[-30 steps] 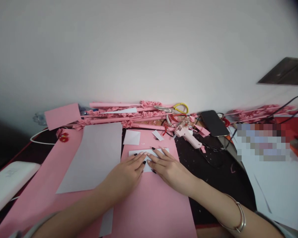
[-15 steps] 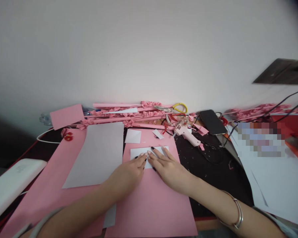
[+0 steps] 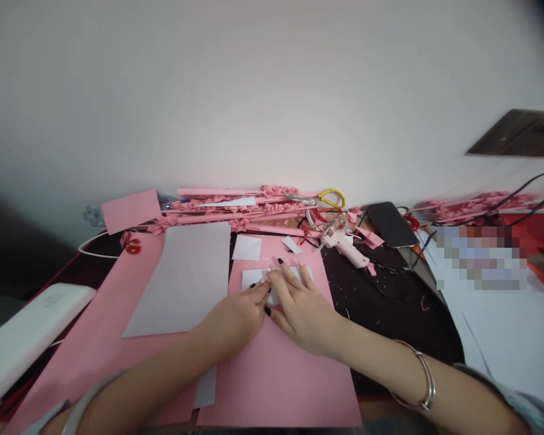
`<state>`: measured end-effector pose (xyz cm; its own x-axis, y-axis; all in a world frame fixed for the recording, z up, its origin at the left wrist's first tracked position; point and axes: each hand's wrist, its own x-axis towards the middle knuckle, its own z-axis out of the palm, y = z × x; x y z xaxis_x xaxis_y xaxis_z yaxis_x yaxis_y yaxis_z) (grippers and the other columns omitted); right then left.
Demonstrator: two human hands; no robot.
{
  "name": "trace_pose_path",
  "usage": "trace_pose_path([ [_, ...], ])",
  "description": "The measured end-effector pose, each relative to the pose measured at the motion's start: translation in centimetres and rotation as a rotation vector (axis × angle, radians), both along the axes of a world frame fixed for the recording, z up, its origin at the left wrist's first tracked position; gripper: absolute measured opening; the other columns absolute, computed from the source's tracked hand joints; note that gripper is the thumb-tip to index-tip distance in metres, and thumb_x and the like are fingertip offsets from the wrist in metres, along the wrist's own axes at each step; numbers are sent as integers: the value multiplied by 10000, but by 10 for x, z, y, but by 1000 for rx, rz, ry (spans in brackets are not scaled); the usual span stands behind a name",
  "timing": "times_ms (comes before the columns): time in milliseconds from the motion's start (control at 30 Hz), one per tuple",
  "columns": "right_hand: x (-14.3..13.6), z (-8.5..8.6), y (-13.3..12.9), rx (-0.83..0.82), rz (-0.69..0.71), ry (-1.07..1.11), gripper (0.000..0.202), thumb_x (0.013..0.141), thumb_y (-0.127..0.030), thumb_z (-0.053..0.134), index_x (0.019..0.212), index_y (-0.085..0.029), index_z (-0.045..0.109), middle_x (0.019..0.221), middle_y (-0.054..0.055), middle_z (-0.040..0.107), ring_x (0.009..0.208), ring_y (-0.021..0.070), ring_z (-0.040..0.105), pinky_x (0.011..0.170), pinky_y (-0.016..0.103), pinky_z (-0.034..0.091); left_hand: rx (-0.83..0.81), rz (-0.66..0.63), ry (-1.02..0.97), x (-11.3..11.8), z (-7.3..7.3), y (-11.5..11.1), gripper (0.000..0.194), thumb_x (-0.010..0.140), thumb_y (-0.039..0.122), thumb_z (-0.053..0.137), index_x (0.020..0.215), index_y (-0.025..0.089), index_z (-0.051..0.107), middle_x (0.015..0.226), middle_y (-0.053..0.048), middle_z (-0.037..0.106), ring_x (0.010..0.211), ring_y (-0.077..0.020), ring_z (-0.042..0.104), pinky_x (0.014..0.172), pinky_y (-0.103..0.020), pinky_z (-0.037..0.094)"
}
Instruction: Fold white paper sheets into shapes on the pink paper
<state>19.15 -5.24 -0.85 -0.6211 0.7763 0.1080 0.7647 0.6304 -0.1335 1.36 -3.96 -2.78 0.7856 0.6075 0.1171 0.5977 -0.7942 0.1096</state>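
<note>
A small white piece of paper (image 3: 252, 277) lies on a pink sheet (image 3: 281, 377), partly covered by both hands. My left hand (image 3: 242, 309) presses its fingertips down on the paper's left half, fingers close together and laid out over it. Across the right half, my right hand (image 3: 303, 311) rests palm down with fingers stretched and spread. The hands touch near the paper's middle. Just beyond lie a white square piece of paper (image 3: 247, 248) and a smaller white strip (image 3: 291, 244).
A large white sheet (image 3: 185, 281) lies to the left. Behind are pink paper sticks with crumpled paper, yellow-handled scissors (image 3: 330, 198), a pink glue gun (image 3: 350, 249) and a black phone (image 3: 393, 225). A white power bank (image 3: 36, 332) sits far left; white sheets (image 3: 517, 338) lie at right.
My right hand has slid slightly left, its fingers now overlapping my left fingertips on the paper. The view has shifted slightly.
</note>
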Motion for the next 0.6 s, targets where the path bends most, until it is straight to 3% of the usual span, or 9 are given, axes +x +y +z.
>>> trace_pose_path([
  [300,-6,-1,12,54,-14,3,490,911,-358,303,1284,-51,389,1334,163,425,1310,313,218,1066,532,115,-97,63,15,3,12,-2,349,795,40,324,987,66,615,1290,-167,480,1164,-250,486,902,-334,483],
  [433,5,2,15,62,-64,-1,518,902,-351,323,1332,-60,326,1338,147,430,1295,302,258,1072,516,105,-101,78,42,2,14,-2,392,821,57,318,1148,16,531,1318,-181,443,1182,-232,469,976,-317,414],
  [600,38,10,16,-8,-93,-16,468,880,-254,322,1317,-84,334,1324,109,458,1276,257,309,1075,514,100,-108,58,60,1,16,-1,419,836,81,298,1200,63,505,1317,-122,458,1219,-190,426,1011,-288,361],
])
